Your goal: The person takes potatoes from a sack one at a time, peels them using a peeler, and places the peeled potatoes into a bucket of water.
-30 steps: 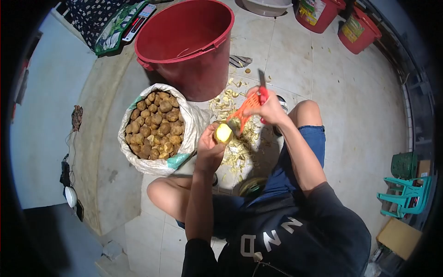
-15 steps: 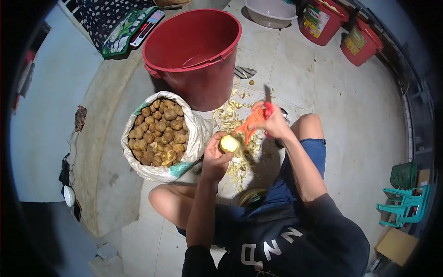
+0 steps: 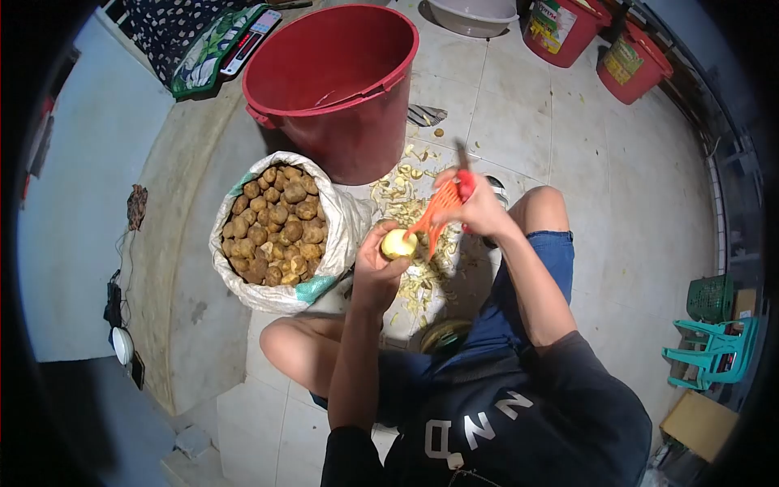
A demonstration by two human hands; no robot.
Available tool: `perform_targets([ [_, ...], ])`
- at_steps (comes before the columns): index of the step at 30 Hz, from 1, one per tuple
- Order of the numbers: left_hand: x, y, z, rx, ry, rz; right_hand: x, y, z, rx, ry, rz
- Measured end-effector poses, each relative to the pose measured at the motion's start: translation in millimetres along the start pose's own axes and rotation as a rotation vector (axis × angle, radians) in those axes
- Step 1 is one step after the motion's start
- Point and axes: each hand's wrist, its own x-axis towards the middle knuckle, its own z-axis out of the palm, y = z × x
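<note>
My left hand (image 3: 378,258) is closed around a partly peeled potato (image 3: 398,244), its pale yellow flesh facing up. In my right hand (image 3: 485,213) is an orange peeler (image 3: 439,217) with a slotted body, its tip at the potato's upper right side. A knife (image 3: 464,166) with a red handle is held in the same hand, blade pointing away from me. Below both hands, potato peelings (image 3: 422,286) lie scattered over the floor. To the left of my left hand stands an open white sack (image 3: 347,231) full of unpeeled potatoes (image 3: 277,215).
A large red tub (image 3: 349,138) stands beyond the sack. Further off are a pale basin (image 3: 472,20) and two red buckets (image 3: 560,36). A digital scale (image 3: 250,42) sits at the upper left. Teal stools (image 3: 710,351) and a green basket (image 3: 708,298) stand at the right.
The orange peeler has come to the potato, its tip now against the upper right side. The potato has turned slightly in my left hand. The whole view has shifted a little.
</note>
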Motion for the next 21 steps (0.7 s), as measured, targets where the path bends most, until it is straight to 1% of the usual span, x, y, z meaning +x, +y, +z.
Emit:
perform_targets([
  [1,-1,-2,-1,0.047,-0.008,0.013,-3,-8,9,-0.111,-0.050,-0.061],
  [2,-1,-4,-1,0.095,-0.017,0.023,1,2,3,-0.114,-0.045,-0.057],
  [4,-2,-3,-7,0.114,-0.040,0.001,14,24,-11,-0.135,0.170,-0.027],
  [5,-5,1,-7,0.024,-0.032,-0.034,15,26,-17,0.055,0.163,0.054],
  [6,-5,4,-3,0.001,-0.013,-0.042,11,16,-12,0.057,0.165,0.050],
  [8,-4,3,-2,-0.025,0.007,-0.051,-3,-8,7,0.045,-0.034,-0.011],
  [9,-2,-2,-4,0.014,-0.018,-0.010,-2,-6,10,-0.157,-0.031,-0.098],
  [10,-2,-5,-5,0.053,-0.045,0.027,1,5,4,-0.158,-0.027,-0.093],
  [11,-3,1,-8,0.054,0.009,-0.060,9,20,-7,-0.026,0.059,-0.009],
  [12,-4,2,-5,0.056,0.007,-0.057,14,17,-10,0.105,0.142,0.069],
  [14,-3,3,-2,-0.042,-0.025,-0.024,9,14,-11,0.109,0.144,0.104],
  [15,-3,1,-3,-0.044,-0.021,-0.025,2,0,1,0.009,0.046,0.027],
  [16,-3,-1,-4,0.066,-0.036,0.021,-3,-7,7,-0.090,-0.051,-0.049],
  [17,-2,-4,-4,0.176,-0.054,0.067,1,3,2,-0.182,-0.022,-0.097],
  [18,-4,-4,-5,0.175,-0.055,0.062,4,13,-5,-0.182,-0.019,-0.093],
  [20,-4,2,-8,-0.078,-0.065,-0.050,13,23,-20,0.094,0.177,0.099],
  [21,-4,2,-4,-0.081,-0.019,-0.030,9,17,-17,0.113,0.125,0.042],
])
